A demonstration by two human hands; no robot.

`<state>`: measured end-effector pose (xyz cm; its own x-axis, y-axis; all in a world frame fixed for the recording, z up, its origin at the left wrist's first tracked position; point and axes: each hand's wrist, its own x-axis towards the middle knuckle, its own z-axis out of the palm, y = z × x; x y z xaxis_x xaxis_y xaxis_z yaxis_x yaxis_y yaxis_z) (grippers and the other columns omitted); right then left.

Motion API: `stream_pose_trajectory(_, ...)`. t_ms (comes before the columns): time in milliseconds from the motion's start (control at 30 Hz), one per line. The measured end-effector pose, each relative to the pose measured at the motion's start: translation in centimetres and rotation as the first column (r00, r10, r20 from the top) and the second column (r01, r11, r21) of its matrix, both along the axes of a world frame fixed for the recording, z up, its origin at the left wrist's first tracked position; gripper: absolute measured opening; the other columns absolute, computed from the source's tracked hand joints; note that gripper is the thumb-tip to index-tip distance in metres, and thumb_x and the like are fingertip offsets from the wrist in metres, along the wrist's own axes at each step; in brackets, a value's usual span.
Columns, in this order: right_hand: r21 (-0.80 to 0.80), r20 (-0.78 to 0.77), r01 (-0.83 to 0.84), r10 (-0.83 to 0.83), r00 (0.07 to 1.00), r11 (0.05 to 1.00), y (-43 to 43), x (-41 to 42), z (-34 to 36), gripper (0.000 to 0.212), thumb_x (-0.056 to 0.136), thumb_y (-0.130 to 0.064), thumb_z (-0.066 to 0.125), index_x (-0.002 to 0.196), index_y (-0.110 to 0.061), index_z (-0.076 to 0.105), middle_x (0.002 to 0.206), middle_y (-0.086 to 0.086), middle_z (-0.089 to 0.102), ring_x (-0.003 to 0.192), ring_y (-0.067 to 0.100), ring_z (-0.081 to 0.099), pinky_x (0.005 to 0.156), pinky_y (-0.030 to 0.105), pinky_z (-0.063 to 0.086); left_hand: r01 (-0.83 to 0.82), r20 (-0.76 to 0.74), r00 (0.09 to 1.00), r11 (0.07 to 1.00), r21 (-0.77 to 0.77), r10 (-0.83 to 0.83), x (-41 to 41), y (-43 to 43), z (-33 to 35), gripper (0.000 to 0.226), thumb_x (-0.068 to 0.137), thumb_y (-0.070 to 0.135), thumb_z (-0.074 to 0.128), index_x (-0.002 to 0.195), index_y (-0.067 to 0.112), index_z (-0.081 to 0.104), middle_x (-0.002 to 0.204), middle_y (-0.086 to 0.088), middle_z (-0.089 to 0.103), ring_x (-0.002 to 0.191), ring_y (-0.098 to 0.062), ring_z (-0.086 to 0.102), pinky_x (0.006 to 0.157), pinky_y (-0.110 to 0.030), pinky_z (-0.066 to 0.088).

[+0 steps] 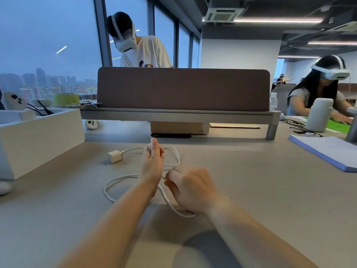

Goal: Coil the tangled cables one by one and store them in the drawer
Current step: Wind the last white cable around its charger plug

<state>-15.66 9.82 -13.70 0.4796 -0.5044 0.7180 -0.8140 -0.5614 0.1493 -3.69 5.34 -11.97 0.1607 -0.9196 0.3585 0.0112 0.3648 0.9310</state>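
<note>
A white cable [114, 182] lies in loose loops on the grey desk [260, 190], plugged into a small white charger block [114, 156] at the left. My left hand [152, 161] is raised over the middle of the desk and grips a loop of the cable between thumb and curled fingers. My right hand [190, 187], just below and to the right of it, pinches another stretch of the same cable, which trails under my wrist. No drawer front shows.
A white open box [38, 132] stands at the left. A brown partition [183, 89] on a grey shelf crosses the back, with a cardboard box [179, 127] under it. Paper sheets [328, 151] and a white bottle [319, 115] are at the right. Two people wear headsets.
</note>
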Motion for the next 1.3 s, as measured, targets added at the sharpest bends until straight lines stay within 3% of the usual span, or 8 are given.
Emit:
stream_pose_trajectory(167,-0.024,0.067,-0.005,0.006,0.998,1.000,-0.3,-0.9,0.4,0.020,0.094,-0.031,0.052,0.089,-0.017,0.066,0.077,-0.001,0.065,0.059,0.018,0.059,0.045,0.032,0.045,0.114,0.182,0.977,0.993,-0.002,-0.112,-0.5,0.0,-0.5,0.045,0.103,0.040,0.024,0.073,0.011,0.043,0.064,-0.001,0.036,0.059,-0.013,0.035,0.061,-0.025,0.034)
stream_pose_trajectory(300,-0.054,0.202,0.052,-0.040,0.978,0.997,-0.4,-1.6,0.7,0.024,0.089,-0.042,0.055,0.081,-0.021,0.063,0.071,-0.006,0.062,0.055,0.015,0.057,0.042,0.024,0.033,0.154,0.312,0.936,0.987,0.049,-0.161,-0.8,-0.2,-1.1,0.052,0.103,0.043,0.025,0.059,0.028,0.048,0.053,0.012,0.045,0.060,-0.013,0.041,0.071,-0.034,0.036)
stream_pose_trajectory(467,-0.007,0.388,0.165,-0.150,0.909,0.986,-0.8,-2.7,0.9,0.039,0.071,-0.053,0.075,0.065,-0.020,0.055,0.059,-0.010,0.053,0.046,0.011,0.044,0.045,0.011,0.016,0.237,0.361,0.895,0.964,0.117,-0.264,-0.9,0.3,-1.0,0.050,0.103,0.044,0.022,0.064,0.020,0.043,0.060,0.000,0.042,0.058,-0.014,0.036,0.071,-0.035,0.033)
stream_pose_trajectory(667,0.088,0.465,0.129,-0.155,0.872,0.988,-1.2,-3.3,0.6,0.029,0.075,-0.046,0.074,0.069,-0.022,0.058,0.067,-0.009,0.060,0.057,0.016,0.054,0.048,0.013,0.024,0.370,0.345,0.840,0.908,0.199,-0.418,-1.3,1.2,-0.5,0.047,0.104,0.038,0.022,0.071,0.015,0.046,0.066,0.001,0.042,0.061,-0.010,0.035,0.062,-0.023,0.032)
stream_pose_trajectory(800,0.111,0.458,0.116,-0.155,0.875,0.987,-1.3,-3.4,0.6,0.029,0.077,-0.046,0.072,0.070,-0.022,0.057,0.068,-0.009,0.058,0.057,0.011,0.047,0.048,0.015,0.026,0.392,0.344,0.834,0.902,0.182,-0.432,-1.2,1.6,-0.2,0.050,0.104,0.038,0.021,0.068,0.016,0.047,0.065,0.003,0.042,0.057,-0.007,0.035,0.057,-0.019,0.032)
stream_pose_trajectory(967,0.145,0.537,0.007,-0.085,0.840,0.989,-2.1,-3.7,0.3,0.024,0.085,-0.038,0.064,0.076,-0.016,0.061,0.071,-0.008,0.058,0.064,0.013,0.053,0.054,0.033,0.045,0.417,0.389,0.801,0.890,0.184,-0.456,-1.1,2.0,0.1,0.054,0.100,0.051,0.019,0.060,0.018,0.034,0.060,0.004,0.035,0.048,-0.005,0.028,0.049,-0.016,0.028)
stream_pose_trajectory(1067,0.176,0.594,-0.058,-0.059,0.802,0.983,-2.4,-3.8,0.1,0.019,0.088,-0.027,0.064,0.076,-0.013,0.061,0.071,-0.001,0.061,0.066,0.018,0.056,0.059,0.040,0.049,0.362,0.512,0.765,0.918,0.159,-0.390,-1.2,2.0,-0.1,0.050,0.096,0.053,0.032,0.060,0.020,0.040,0.059,0.003,0.039,0.048,-0.007,0.032,0.053,-0.020,0.031)
stream_pose_trajectory(1300,0.244,0.717,-0.202,-0.036,0.696,0.948,-1.8,-3.2,0.7,0.016,0.094,-0.022,0.055,0.086,-0.010,0.063,0.077,0.000,0.062,0.072,0.010,0.056,0.065,0.017,0.044,0.369,0.407,0.818,0.914,0.169,-0.406,-1.1,2.0,-0.2,0.040,0.100,0.040,0.036,0.069,0.016,0.043,0.056,0.007,0.037,0.045,-0.003,0.032,0.046,-0.012,0.032)
